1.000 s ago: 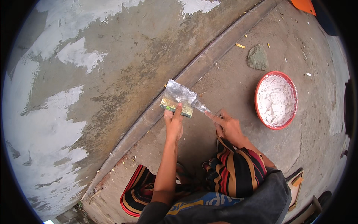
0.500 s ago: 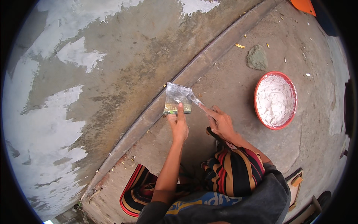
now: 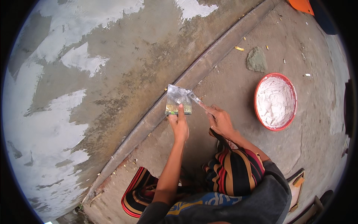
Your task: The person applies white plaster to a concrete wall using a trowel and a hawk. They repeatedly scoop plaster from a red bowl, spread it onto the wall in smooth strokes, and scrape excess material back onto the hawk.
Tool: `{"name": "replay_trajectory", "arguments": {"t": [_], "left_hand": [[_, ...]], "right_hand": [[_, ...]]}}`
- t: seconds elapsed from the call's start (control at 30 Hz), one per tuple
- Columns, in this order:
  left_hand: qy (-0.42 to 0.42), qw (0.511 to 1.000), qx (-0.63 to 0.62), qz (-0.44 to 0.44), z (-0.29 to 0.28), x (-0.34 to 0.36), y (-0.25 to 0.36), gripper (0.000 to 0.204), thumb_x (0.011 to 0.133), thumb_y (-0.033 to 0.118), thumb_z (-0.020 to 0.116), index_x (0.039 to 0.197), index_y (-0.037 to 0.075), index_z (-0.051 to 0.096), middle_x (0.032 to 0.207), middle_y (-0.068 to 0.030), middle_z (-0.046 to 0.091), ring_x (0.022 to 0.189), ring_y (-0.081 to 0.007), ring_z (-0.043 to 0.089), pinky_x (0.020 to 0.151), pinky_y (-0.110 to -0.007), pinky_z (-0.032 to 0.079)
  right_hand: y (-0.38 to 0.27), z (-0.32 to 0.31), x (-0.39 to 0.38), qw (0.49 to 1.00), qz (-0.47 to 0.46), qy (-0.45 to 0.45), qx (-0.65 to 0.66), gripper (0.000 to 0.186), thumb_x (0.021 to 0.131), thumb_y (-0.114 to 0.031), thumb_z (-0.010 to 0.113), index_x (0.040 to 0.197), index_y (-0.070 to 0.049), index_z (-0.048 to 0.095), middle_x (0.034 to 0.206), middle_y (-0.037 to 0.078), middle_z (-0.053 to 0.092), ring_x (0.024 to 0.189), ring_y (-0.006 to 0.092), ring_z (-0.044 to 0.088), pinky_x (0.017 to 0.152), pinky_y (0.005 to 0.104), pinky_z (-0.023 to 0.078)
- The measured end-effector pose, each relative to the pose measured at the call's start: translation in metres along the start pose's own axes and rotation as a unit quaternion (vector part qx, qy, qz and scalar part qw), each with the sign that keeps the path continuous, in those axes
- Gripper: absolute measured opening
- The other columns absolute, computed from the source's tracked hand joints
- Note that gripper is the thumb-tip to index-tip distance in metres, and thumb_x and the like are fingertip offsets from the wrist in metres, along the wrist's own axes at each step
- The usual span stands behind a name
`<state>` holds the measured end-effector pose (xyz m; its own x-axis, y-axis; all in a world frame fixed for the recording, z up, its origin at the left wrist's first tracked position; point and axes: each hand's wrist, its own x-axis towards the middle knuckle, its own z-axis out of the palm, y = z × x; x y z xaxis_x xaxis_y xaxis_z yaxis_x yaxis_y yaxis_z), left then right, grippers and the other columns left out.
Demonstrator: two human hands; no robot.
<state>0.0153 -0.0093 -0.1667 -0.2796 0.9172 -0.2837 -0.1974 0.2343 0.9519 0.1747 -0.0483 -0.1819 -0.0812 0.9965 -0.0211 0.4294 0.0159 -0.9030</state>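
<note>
My left hand (image 3: 179, 127) grips a flat, squarish metal scraper plate (image 3: 178, 98) by its lower edge, thumb lying on its face. The plate is smeared with whitish residue and has a yellowish-green band near the grip. In my right hand (image 3: 220, 120) is a small putty knife (image 3: 195, 98), its blade touching the plate's upper right corner. My fingers hide most of its handle. To the right of my hands a red tub (image 3: 256, 98) holds white putty (image 3: 275, 102).
A grey wall (image 3: 123, 74) with white putty patches (image 3: 48, 123) fills the left side. A pipe-like ledge (image 3: 209, 61) runs diagonally along its foot. On the concrete floor lie a stone (image 3: 256, 59) and small scraps. A wooden-framed board (image 3: 295, 188) is at lower right.
The view has shifted slightly. Both hands keep their hold, and the knife blade stays against the plate's corner with hardly any movement.
</note>
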Motion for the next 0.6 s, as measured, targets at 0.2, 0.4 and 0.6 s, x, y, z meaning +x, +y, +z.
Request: {"name": "replay_trajectory", "arguments": {"t": [0.2, 0.4, 0.6], "left_hand": [[0.001, 0.999, -0.037, 0.002, 0.004, -0.001, -0.002, 0.025, 0.099, 0.024, 0.061, 0.112, 0.002, 0.058, 0.102, 0.0009, 0.059, 0.085, -0.0053, 0.048, 0.072, -0.023, 0.040], [-0.008, 0.999, -0.023, -0.027, -0.001, 0.000, 0.002, 0.025, 0.098, 0.024, 0.061, 0.113, 0.003, 0.058, 0.101, 0.0001, 0.060, 0.086, -0.0050, 0.049, 0.072, -0.023, 0.040], [-0.025, 1.000, 0.006, -0.015, -0.007, 0.001, -0.007, 0.026, 0.098, 0.025, 0.062, 0.109, 0.001, 0.059, 0.096, 0.0004, 0.061, 0.081, -0.0055, 0.049, 0.068, -0.024, 0.040]], "right_hand": [[0.001, -0.004, 0.007, 1.000, 0.004, 0.000, -0.013, 0.055, 0.087, -0.003, 0.056, 0.138, -0.023, 0.055, 0.075, 0.015, 0.054, 0.057, 0.0310, 0.055, 0.055, 0.0407, 0.045], [0.000, -0.007, 0.011, 0.998, -0.027, -0.011, -0.055, 0.056, 0.087, -0.004, 0.056, 0.139, -0.025, 0.054, 0.074, 0.015, 0.052, 0.056, 0.0317, 0.055, 0.054, 0.0410, 0.045], [-0.010, -0.009, 0.014, 0.995, -0.039, -0.016, -0.092, 0.055, 0.087, -0.006, 0.057, 0.138, -0.026, 0.054, 0.077, 0.013, 0.052, 0.055, 0.0319, 0.056, 0.053, 0.0415, 0.046]]}}
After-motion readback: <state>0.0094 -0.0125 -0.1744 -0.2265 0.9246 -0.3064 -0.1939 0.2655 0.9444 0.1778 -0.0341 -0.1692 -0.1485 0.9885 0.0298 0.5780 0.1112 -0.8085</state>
